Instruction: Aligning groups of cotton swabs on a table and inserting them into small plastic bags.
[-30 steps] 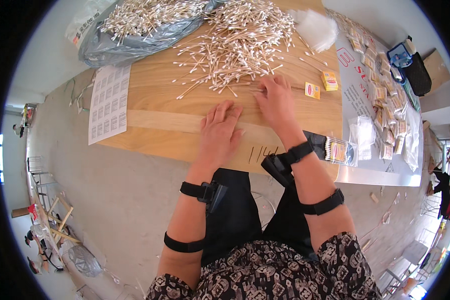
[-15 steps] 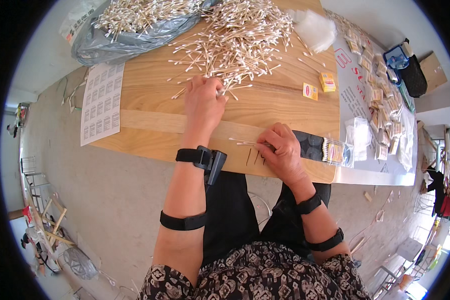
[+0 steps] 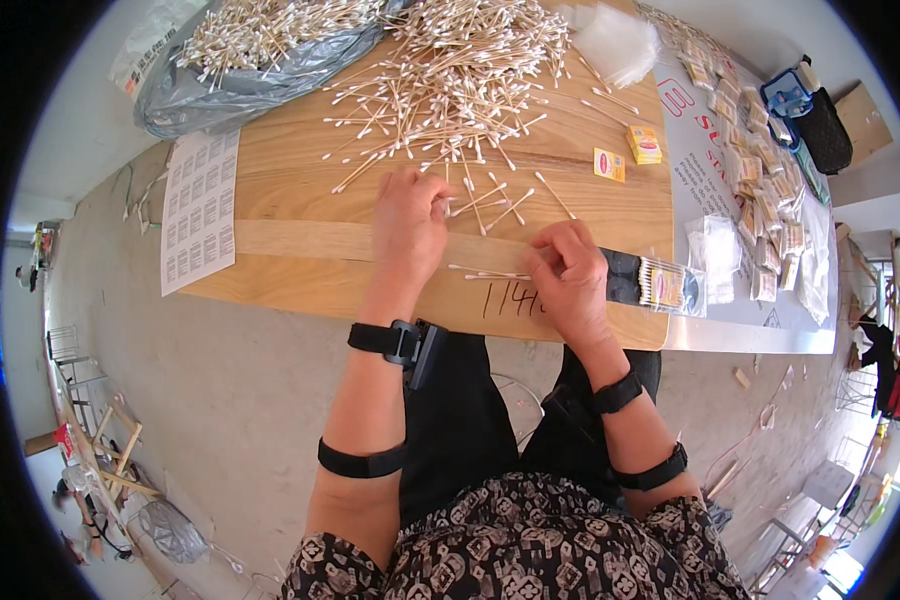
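Observation:
Loose cotton swabs (image 3: 485,205) lie scattered in front of a large heap of swabs (image 3: 475,75). My left hand (image 3: 412,225) is at the near side of these, fingers curled and pressed together. Swab ends show beside its fingertips, but what it grips is hidden. My right hand (image 3: 570,280) is closed, thumb against fingers, near the table's front edge. A few swabs (image 3: 490,273) lie flat on the wood, their right ends reaching its fingertips. Right of that hand, a dark strip (image 3: 622,277) leads to a clear packet of swabs with a yellow card (image 3: 662,284).
A grey plastic bag (image 3: 170,105) full of swabs stands at the far left, above a printed sheet (image 3: 200,210). Clear bags (image 3: 620,45) and small yellow cards (image 3: 644,145) are at the back right. Filled packets (image 3: 760,190) cover the pale board beyond the table's right side.
Several swabs now lie spread apart between the heap and my hands. My right hand has shifted away from the front edge, uncovering more dark marks on the wood. The view has shifted slightly.

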Demonstrator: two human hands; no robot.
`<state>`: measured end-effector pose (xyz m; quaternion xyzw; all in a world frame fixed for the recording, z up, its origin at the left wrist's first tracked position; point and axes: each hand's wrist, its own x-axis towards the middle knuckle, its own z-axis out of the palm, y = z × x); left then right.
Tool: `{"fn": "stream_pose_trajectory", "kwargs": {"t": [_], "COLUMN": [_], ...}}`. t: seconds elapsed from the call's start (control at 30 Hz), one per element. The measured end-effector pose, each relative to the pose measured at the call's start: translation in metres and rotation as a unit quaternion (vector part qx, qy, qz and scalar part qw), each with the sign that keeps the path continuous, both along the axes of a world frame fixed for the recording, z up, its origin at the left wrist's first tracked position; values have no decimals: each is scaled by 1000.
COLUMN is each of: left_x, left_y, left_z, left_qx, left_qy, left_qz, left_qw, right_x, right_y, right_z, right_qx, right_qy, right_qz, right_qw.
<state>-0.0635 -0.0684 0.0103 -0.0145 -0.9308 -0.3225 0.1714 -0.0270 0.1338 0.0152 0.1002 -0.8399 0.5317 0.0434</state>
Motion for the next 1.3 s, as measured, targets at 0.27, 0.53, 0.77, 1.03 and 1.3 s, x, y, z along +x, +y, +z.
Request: {"fn": "stream_pose_trajectory", "kwargs": {"t": [0.27, 0.53, 0.77, 1.03, 1.3], "left_x": [16, 10, 45, 66, 76], "left_y": [2, 4, 8, 24, 34], "left_z": [9, 5, 7, 9, 11], "left_qx": [-24, -73, 11, -9, -79], "left_qy": [1, 2, -47, 20, -13], "left_qz": [-20, 38, -70, -99, -64], "left_qw": [1000, 997, 996, 995, 995], "right_x": [-25, -34, -19, -15, -19], "right_y": [-6, -3, 13, 11, 11], "right_z": [7, -8, -7, -2, -5], "right_qx": [84, 145, 91, 103, 82], "right_qy": [50, 66, 25, 52, 35], "right_qz": [-10, -10, 2, 102, 73], "right_qw": [995, 987, 996, 988, 993]}}
